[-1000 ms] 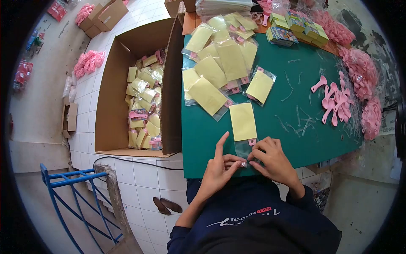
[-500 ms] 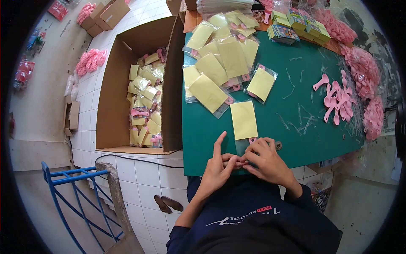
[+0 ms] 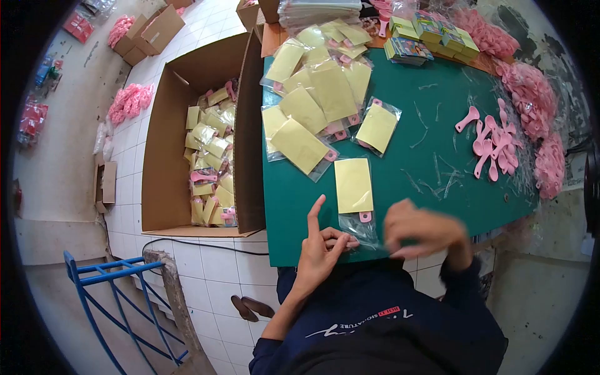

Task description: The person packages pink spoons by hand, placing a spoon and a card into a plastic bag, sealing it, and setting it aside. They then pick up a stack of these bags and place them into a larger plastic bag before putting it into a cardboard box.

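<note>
1. The clear bag [image 3: 354,187] lies flat at the near edge of the green desk [image 3: 294,206], straight in front of the person, with its long side running away from them.
2. It is a see-through plastic sleeve. A plain pale-yellow card fills most of it, and a small pink piece shows below the card at the near end. The bare plastic there is crinkled and glossy.
3. The left hand [image 3: 322,250] rests at the bag's near end. Its thumb and bent fingers [image 3: 342,239] are pinched together on the corner of the plastic, and the index finger points straight up.
4. The right hand [image 3: 425,232] is just to the right of the bag and off it. It is blurred with its fingers curled down, and I cannot tell whether they are closed on anything.
5. A loose pile of filled bags [image 3: 312,94] of the same kind lies farther up the desk.
6. Pink spoons [image 3: 494,140] are scattered at the right, well apart from the bag.
7. An open cardboard box [image 3: 165,144] stands on the floor, touching the desk's left side, and holds more packets.
</note>
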`<state>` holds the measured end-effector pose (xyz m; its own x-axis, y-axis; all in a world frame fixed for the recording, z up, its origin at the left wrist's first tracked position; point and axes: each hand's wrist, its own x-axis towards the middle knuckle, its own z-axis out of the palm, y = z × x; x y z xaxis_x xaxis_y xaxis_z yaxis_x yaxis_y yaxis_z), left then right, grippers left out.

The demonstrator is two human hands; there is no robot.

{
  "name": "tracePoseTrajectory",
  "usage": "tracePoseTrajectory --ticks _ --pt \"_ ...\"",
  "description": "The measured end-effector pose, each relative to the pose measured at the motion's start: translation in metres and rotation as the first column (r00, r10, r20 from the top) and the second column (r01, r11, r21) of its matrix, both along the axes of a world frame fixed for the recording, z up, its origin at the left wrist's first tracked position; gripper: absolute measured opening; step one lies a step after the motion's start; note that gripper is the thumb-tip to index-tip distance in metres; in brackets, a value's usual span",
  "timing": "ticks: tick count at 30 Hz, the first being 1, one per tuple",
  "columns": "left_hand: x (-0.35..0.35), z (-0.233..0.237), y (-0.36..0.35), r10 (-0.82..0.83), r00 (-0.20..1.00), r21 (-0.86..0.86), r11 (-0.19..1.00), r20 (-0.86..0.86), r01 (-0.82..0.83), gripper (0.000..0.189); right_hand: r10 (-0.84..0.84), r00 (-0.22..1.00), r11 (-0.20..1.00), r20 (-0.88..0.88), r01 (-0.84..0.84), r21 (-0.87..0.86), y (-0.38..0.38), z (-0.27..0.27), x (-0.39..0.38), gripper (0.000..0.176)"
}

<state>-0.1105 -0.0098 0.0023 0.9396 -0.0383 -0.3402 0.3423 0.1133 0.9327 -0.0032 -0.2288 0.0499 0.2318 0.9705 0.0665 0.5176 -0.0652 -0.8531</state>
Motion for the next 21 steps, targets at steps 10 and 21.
tracePoseTrajectory --ticks 10,21 --pt "0.000 -0.003 0.005 -0.064 0.997 -0.078 0.995 0.036 0.067 0.065 -0.812 0.352 0.405 0.466 0.914 0.015 -0.116 0.009 0.070 0.032" --pt "-0.002 0.001 0.035 -0.244 0.965 -0.270 0.927 0.093 0.260 0.041 -0.729 0.666 0.684 0.162 0.694 0.223 0.037 -0.053 -0.068 0.026"
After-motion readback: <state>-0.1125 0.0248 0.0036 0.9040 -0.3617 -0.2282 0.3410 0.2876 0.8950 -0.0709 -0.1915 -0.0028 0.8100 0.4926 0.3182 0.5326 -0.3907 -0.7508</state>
